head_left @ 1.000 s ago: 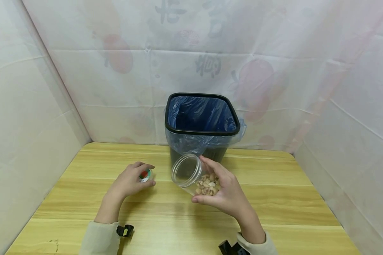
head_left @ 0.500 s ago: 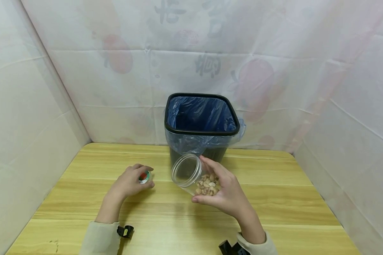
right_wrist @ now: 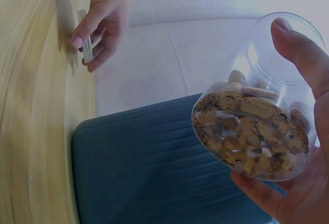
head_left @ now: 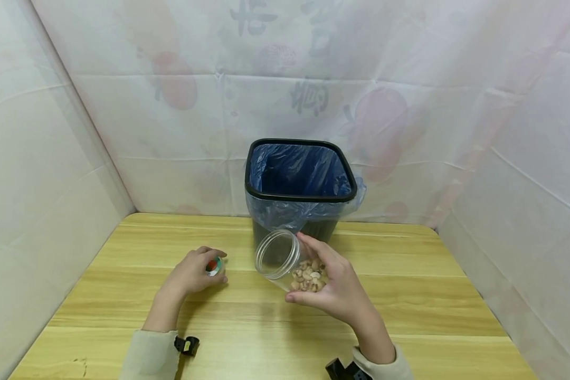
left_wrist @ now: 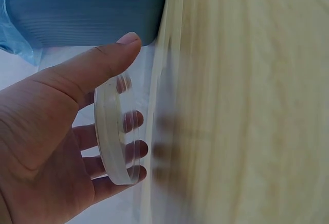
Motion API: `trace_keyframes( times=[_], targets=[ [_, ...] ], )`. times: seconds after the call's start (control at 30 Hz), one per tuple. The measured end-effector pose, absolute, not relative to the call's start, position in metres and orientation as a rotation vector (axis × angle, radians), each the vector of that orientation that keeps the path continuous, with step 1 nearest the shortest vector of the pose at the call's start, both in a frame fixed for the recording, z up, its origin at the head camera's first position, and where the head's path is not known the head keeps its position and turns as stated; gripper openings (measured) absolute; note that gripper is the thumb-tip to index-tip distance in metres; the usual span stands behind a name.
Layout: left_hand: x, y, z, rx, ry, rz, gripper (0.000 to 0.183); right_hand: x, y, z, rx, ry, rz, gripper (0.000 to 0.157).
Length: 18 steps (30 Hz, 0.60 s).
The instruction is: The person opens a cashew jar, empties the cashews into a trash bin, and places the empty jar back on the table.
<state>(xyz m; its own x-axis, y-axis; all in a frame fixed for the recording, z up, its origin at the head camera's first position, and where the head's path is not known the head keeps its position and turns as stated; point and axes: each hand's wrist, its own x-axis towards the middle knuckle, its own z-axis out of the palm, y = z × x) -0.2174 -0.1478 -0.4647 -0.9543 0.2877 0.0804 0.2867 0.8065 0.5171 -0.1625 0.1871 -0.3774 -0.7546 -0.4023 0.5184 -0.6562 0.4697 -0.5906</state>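
My right hand (head_left: 334, 282) grips a clear plastic jar (head_left: 277, 256), thumb on the near side and fingers on the far side. The jar is tilted, its uncapped mouth facing left and up. Cashews (head_left: 309, 275) lie toward its base, and dark crumbs show among them in the right wrist view. On the left, my left hand (head_left: 192, 270) holds the jar's round lid (left_wrist: 115, 131) between thumb and fingers, on edge just over the table. A green, red and white label shows on the lid (head_left: 214, 266) in the head view; its rim is clear.
A dark trash bin (head_left: 294, 199) with a blue plastic liner (head_left: 304, 166) stands at the back middle of the wooden table (head_left: 399, 295), right behind the jar. Pale printed cloth (head_left: 171, 132) hangs at the back, with light walls on both sides.
My left hand has drifted slightly to the left with the lid, which turns a little in the fingers. My right hand and the jar stay in place.
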Motion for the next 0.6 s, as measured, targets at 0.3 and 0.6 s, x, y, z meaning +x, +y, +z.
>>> trace_keyframes(
  times=[0.3,0.6],
  targets=[
    [-0.2178,-0.149,-0.4669,0.459,2.96,0.842,0.057,-0.1619,0.187,-0.3771,0.9,-2.415,1.152,0.103],
    [-0.2178,-0.1498,-0.4687,0.475,2.939,0.834,0.055,-0.1626,0.1867,-0.3775,0.903,-2.413,1.149,0.104]
  ],
)
